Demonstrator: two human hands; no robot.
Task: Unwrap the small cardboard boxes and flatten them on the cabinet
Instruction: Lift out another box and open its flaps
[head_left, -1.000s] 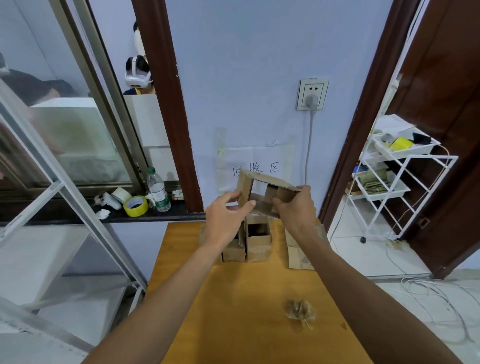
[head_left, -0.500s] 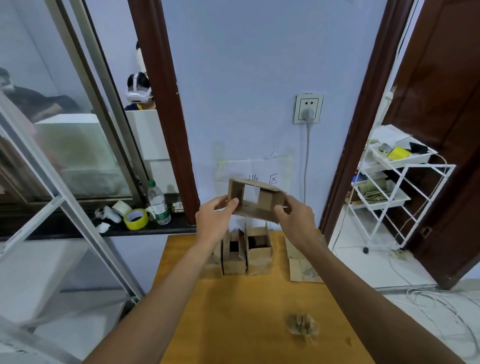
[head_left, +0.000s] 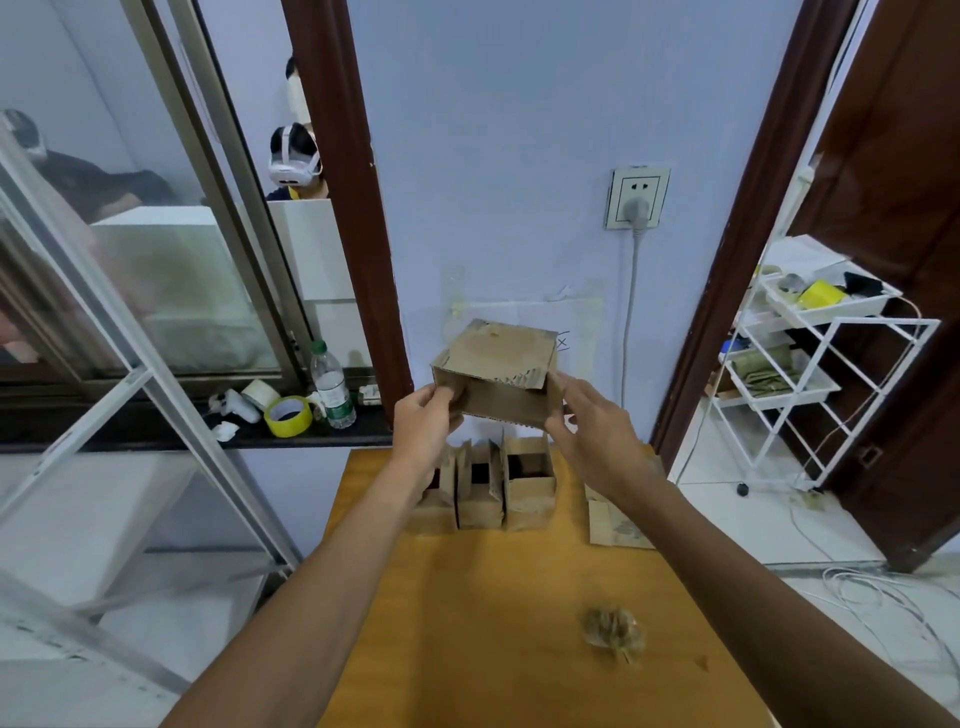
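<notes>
A crumpled wad of brown tape (head_left: 613, 631) lies nearest on the orange wooden tabletop (head_left: 467, 649). Farther back, a flattened brown cardboard piece (head_left: 618, 525) rests by the right edge, well apart from three small open brown cardboard boxes (head_left: 527, 488) standing side by side in a row. Above that row, the larger brown cardboard box (head_left: 496, 376) is held in the air, tilted. The left hand (head_left: 423, 431) has its grip pinched on the box's left end, and the right hand (head_left: 597, 434) has its grip curled round the right end. Behind, a white wall socket (head_left: 636, 197) holds a grey plug, and a yellow tape roll (head_left: 288, 415) sits on the dark window ledge (head_left: 156, 434).
</notes>
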